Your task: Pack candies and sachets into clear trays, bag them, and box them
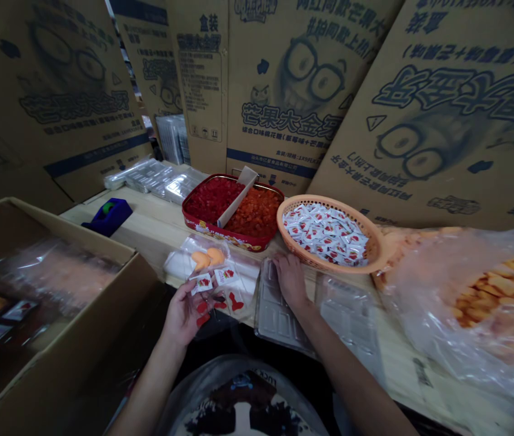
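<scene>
My left hand (pixel 183 313) grips the near left side of a clear plastic tray (pixel 244 283). In that tray lie two orange candies (pixel 208 258), two small white sachets (pixel 225 276) with red print, and several red candies (pixel 236 301). To its right, my right hand (pixel 290 278) rests on a stack of empty clear plastic trays (pixel 271 309), its fingers bent over the far end. A fingertip or two are hard to make out there. A peach plastic basket (pixel 377 257) full of the same sachets stands just beyond my right hand.
Behind the tray is a red tin (pixel 202 227) of red and orange candies, split by a cardboard strip (pixel 239 197). A blue tape dispenser (pixel 108 218) and an open carton (pixel 102 245) are left. A bag of orange candies (pixel 448 303) lies right; printed cartons (pixel 284 91) wall the back.
</scene>
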Available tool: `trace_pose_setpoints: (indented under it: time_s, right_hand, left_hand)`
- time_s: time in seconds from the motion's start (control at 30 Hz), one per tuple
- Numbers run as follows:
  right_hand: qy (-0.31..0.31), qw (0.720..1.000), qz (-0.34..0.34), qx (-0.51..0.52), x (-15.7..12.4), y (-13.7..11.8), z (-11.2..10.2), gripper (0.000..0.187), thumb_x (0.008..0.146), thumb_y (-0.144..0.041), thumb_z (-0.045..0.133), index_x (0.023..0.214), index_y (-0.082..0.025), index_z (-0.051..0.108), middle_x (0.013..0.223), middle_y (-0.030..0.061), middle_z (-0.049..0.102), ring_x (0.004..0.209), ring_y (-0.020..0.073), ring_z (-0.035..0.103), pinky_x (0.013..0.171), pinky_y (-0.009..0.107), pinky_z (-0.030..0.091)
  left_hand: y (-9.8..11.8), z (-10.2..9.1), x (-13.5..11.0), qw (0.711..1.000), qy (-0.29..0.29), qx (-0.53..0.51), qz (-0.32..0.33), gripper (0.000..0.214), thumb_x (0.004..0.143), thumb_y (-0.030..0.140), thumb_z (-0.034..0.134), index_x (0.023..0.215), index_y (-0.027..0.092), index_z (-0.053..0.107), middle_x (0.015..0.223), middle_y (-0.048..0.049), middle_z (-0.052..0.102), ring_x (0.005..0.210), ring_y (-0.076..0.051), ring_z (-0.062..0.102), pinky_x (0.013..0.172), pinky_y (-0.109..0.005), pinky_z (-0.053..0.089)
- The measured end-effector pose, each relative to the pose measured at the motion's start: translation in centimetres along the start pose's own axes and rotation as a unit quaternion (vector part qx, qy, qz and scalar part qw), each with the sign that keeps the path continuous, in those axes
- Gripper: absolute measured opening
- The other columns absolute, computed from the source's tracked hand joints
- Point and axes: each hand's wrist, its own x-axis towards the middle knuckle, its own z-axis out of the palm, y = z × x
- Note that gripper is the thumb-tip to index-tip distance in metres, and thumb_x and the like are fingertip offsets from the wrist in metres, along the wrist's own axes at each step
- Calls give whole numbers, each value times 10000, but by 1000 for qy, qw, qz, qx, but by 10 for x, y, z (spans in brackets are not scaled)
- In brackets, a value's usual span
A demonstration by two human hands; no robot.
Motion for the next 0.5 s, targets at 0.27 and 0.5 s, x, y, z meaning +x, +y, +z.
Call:
trace_pose_setpoints:
  time_s: [0.27,0.5]
  right_hand:
    - [91,986,-59,124,-5,-1,-21,382,937,-361,250,878,-170,575,851,75,540,869,211,471,799,357,381]
    - [2,945,-97,311,16,-45,-95,345,933,-358,274,667,-207,432,683,0,457,675,148,457,638,275,357]
  left_hand:
    - [4,0,1,1000,-21,14,-8,305,813,200,431,1085,106,532,667,-73,669,527,-168,634,501,-274,532]
    - [4,5,-1,998,-62,31,13,475,822,187,435,1295,199,396,878,-80,687,682,-215,676,543,-301,540]
